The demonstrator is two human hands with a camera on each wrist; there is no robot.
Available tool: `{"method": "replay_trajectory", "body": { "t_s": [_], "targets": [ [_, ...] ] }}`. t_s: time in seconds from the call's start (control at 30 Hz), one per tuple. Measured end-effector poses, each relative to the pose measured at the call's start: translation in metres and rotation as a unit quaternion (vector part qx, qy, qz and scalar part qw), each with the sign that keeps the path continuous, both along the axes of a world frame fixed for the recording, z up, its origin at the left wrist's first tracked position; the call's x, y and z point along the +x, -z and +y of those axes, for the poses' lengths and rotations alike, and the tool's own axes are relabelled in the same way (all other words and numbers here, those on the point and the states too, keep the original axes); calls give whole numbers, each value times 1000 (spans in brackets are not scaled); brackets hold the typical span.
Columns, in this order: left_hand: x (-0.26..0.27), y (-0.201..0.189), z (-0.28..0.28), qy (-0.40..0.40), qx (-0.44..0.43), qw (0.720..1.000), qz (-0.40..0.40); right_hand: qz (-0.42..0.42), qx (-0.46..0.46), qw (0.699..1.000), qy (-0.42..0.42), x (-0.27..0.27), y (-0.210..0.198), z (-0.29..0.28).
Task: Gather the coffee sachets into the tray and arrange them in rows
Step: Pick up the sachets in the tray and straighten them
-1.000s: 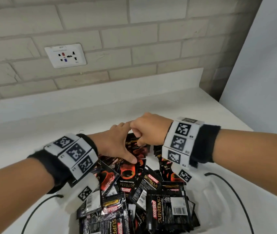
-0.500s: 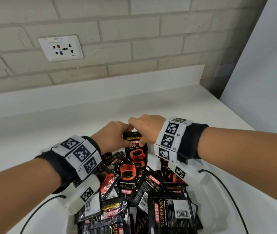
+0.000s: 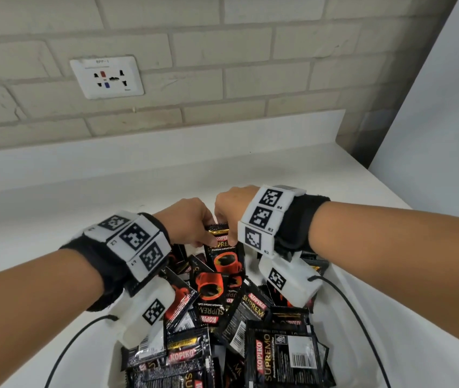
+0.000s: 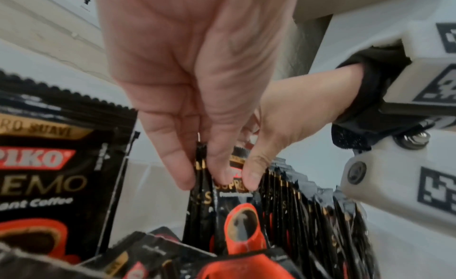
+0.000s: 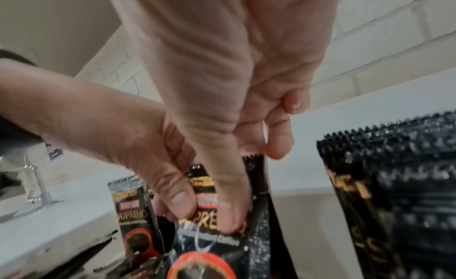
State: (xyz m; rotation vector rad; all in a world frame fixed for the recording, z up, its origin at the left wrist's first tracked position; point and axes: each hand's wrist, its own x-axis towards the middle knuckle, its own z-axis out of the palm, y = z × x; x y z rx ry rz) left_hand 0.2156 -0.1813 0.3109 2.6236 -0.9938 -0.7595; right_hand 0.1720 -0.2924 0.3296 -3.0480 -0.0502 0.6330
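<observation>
Both hands meet over the far end of the tray. Left hand (image 3: 187,222): fingers curled, thumb and fingertips pinching the top edge of an upright sachet (image 3: 224,247). Right hand (image 3: 232,204): thumb pressed on the printed face of the same sachet, fingers curled behind it. The left wrist view shows the left fingers (image 4: 181,172) also nipping a thin edge-on sachet just beside it.

Held sachet stands vertical, cup print facing the person, lower end among the loose pile (image 3: 222,317). To its right, a row of upright sachets (image 4: 308,201), packed edge-on. Tray (image 3: 331,278) is white, on the white bench (image 3: 110,191); most of its near part is filled with sachets lying at all angles.

Judgement: step in hand is seating this sachet against the standing row.
- Keep it vertical, face aligned with its neighbours.
- Slide it sideways until touching the row, then press down at the top seam.
- Brace the row with one hand so it does not fan over.
- Risk: loose sachets beneath may wedge it high; clear them first.
</observation>
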Motion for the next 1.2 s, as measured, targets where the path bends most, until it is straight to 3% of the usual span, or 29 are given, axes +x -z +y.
{"method": "replay_trajectory", "body": {
  "t_s": [0.2, 0.4, 0.5, 0.63, 0.73, 0.87, 1.03, 1.2],
  "targets": [
    [-12, 5, -5, 27, 36, 989, -138, -46, -60, 995, -62, -7, 1, -4],
    [-20, 5, 0, 44, 33, 980, -190, -56, -43, 997, -23, -16, -30, -16],
    [-20, 2, 1, 61, 49, 978, -195, -85, -5, 996, 24, -34, -52, -27],
    [-20, 1, 2, 86, 63, 976, -191, -83, 104, 991, 5, -77, -68, -36],
    [-22, 1, 1, 112, 98, 966, -212, 16, 169, 986, -1, -112, -51, -36],
    [-24, 4, 0, 137, 160, 945, -250, 126, 158, 979, 15, -137, -13, -32],
    [-27, 1, -2, 139, 196, 938, -251, 115, 186, 975, 40, -139, 11, -24],
    [-34, -2, -4, 138, 150, 948, -243, 119, 182, 975, 38, -136, 22, -17]
  ]
}}
